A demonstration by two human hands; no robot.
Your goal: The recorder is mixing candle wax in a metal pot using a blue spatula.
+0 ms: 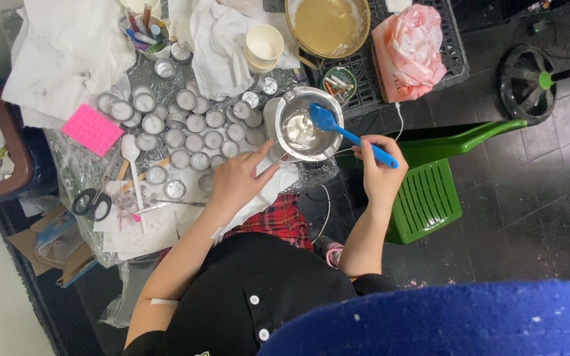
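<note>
A small metal pot (306, 125) with white wax-like stuff in it stands at the table's near edge. My right hand (379, 168) grips the handle of a blue spatula (338, 129), whose blade rests inside the pot. My left hand (239, 178) touches the pot's left rim with its fingers, resting on white paper. Several small round metal cups (196, 132) filled with pale material sit in rows to the left of the pot.
Scissors (92, 203), a white spoon (131, 158) and a pink note (92, 129) lie at the left. A paper cup (264, 46), a large bowl of beige liquid (328, 26), a pink bag (413, 49) and white cloths sit behind. A green plastic stool (430, 191) stands at the right.
</note>
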